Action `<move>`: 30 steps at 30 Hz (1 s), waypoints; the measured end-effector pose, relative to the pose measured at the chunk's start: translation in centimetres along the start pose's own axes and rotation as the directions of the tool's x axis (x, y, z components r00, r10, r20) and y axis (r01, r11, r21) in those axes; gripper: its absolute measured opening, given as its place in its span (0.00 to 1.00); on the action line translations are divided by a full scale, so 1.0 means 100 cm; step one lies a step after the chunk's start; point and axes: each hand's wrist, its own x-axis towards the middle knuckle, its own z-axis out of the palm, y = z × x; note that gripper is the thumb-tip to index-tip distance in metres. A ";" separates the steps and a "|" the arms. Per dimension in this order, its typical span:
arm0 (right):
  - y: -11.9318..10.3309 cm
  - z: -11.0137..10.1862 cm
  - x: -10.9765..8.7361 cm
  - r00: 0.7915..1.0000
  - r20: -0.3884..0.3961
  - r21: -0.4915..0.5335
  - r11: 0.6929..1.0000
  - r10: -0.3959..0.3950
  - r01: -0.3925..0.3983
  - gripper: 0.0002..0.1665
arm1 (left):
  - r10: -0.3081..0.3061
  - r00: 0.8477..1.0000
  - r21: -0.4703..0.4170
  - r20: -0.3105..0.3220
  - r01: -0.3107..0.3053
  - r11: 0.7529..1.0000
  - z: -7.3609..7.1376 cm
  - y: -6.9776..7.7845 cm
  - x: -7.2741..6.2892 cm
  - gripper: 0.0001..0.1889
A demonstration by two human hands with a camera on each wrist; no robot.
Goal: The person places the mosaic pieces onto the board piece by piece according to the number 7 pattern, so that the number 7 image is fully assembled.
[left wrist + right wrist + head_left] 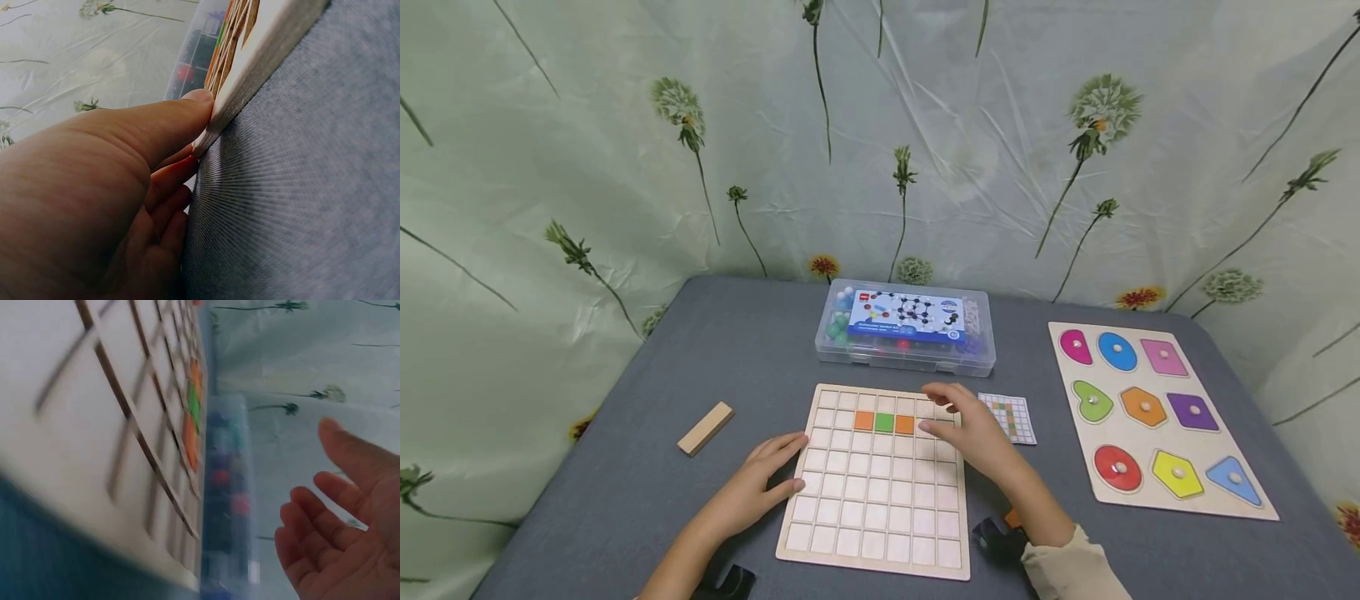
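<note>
A wooden grid board [880, 564] lies on the grey table, its squares mostly white. Near its far side, an orange tile [864, 420], a green tile [884, 423] and a second orange tile [905, 426] sit side by side in one row. My left hand [756, 483] touches the board's left edge, thumb and fingertips against it with the fingers extended. Over the board's far right part is my right hand [977, 429], fingers loosely bent and nothing between them; the right wrist view shows its palm free. A small printed card [1021, 421] with a coloured grid lies beside it, partly covered.
A clear plastic case [831, 354] of coloured balls stands behind the board. At right lies a shape puzzle board [1187, 504]; at left, a wooden block [706, 428]. Something orange [1012, 518] shows partly under my right forearm. A floral curtain [880, 208] hangs behind the table.
</note>
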 end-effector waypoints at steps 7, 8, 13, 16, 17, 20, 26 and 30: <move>0.000 -0.041 -0.037 0.996 -0.091 -0.107 0.994 -0.021 0.011 0.31 | -0.003 1.000 -0.006 0.001 0.003 1.000 0.000 0.001 0.000 0.32; 0.002 -0.046 -0.043 0.994 -0.104 -0.132 0.991 -0.018 0.004 0.31 | -0.003 1.000 -0.006 -0.002 0.003 1.000 0.000 0.001 0.000 0.32; 0.012 -0.061 -0.073 0.989 -0.144 -0.253 0.966 0.024 -0.061 0.32 | -0.006 1.000 0.001 -0.014 0.006 1.000 -0.001 0.001 0.000 0.32; 0.019 -0.066 -0.091 0.987 -0.136 -0.268 0.956 0.080 -0.115 0.31 | 0.002 1.000 0.003 -0.014 -0.002 1.000 0.000 0.001 0.000 0.32; 0.022 -0.067 -0.096 0.986 -0.130 -0.266 0.954 0.104 -0.136 0.31 | 0.005 1.000 0.003 -0.013 -0.005 1.000 0.000 0.001 0.000 0.32; 0.031 -0.069 -0.110 0.973 -0.098 -0.239 0.944 0.207 -0.225 0.31 | 0.006 1.000 -0.001 -0.008 -0.006 1.000 0.000 0.001 0.001 0.32; 0.046 -0.068 -0.128 0.911 0.002 -0.201 0.892 0.413 -0.404 0.28 | -0.011 1.000 -0.002 0.005 0.011 1.000 -0.001 0.002 0.001 0.32; 0.054 -0.067 -0.132 0.892 0.046 -0.241 0.872 0.449 -0.426 0.25 | -0.013 1.000 -0.006 0.002 0.013 1.000 -0.001 0.002 0.000 0.32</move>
